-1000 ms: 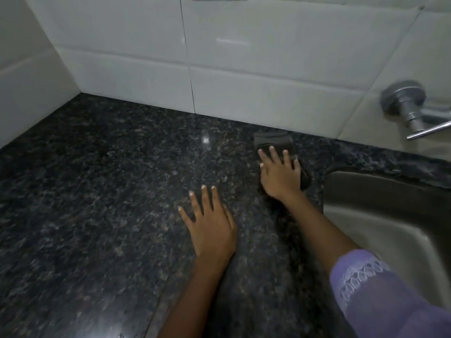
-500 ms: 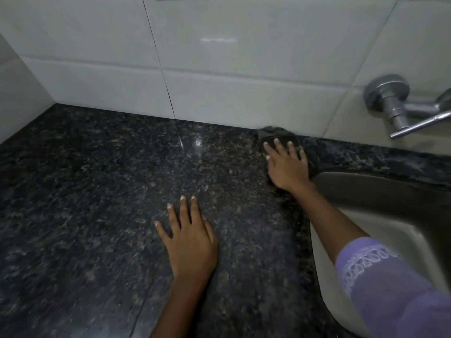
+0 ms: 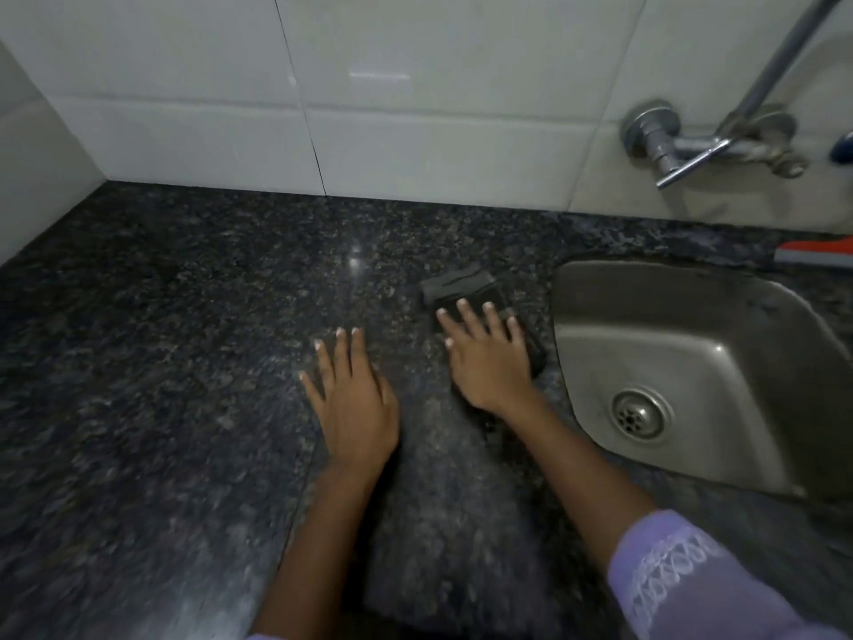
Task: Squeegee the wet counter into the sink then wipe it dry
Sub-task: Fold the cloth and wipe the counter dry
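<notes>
A dark folded cloth (image 3: 454, 286) lies on the black speckled granite counter (image 3: 161, 316), just left of the steel sink (image 3: 692, 362). My right hand (image 3: 489, 358) presses flat on the cloth, fingers spread over its near half. Resting flat on the bare counter a little to the left is my left hand (image 3: 353, 399), fingers apart and holding nothing. An orange and grey squeegee (image 3: 814, 254) lies on the counter behind the sink at the right edge, only partly in view.
White wall tiles (image 3: 415, 108) rise behind the counter and at the left. A chrome tap (image 3: 678, 150) with a lever juts from the wall above the sink. The sink drain (image 3: 639, 413) is uncovered.
My right hand has drawn the cloth back from the wall toward me along the sink's left edge. My left hand stays flat on the counter. The view has shifted to show more of the sink.
</notes>
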